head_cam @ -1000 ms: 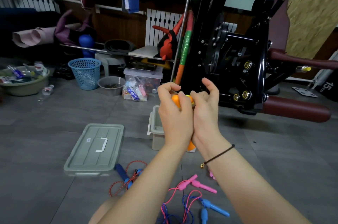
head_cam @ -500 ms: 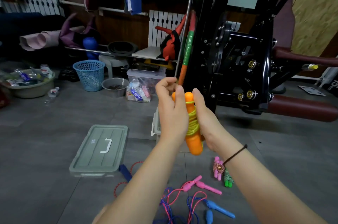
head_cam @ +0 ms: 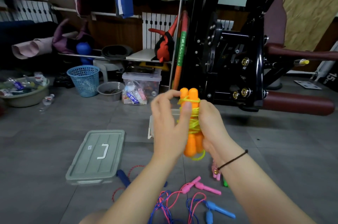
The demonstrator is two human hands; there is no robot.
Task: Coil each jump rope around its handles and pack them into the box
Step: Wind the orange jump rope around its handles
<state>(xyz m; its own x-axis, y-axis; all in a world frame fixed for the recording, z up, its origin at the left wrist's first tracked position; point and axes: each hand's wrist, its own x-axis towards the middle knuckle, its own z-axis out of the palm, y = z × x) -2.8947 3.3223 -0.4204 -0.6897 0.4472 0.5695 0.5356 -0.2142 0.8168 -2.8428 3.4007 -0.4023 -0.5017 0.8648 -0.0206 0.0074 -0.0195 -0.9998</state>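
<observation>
Both hands, left hand [head_cam: 169, 125] and right hand [head_cam: 212, 125], are gripping the orange handles [head_cam: 192, 143] wrapped in yellow rope [head_cam: 193, 121], right above the box [head_cam: 150, 128].

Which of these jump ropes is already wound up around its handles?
The orange-handled rope, held upright in both hands, with yellow cord coiled around its paired handles. The pink-handled rope and blue-handled rope lie loose and tangled on the floor.

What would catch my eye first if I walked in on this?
Dead centre, two hands, left and right, clasp a pair of orange handles bound with yellow rope. Below them, loose pink and blue ropes sprawl on the grey floor, and a grey lid lies to the left.
</observation>
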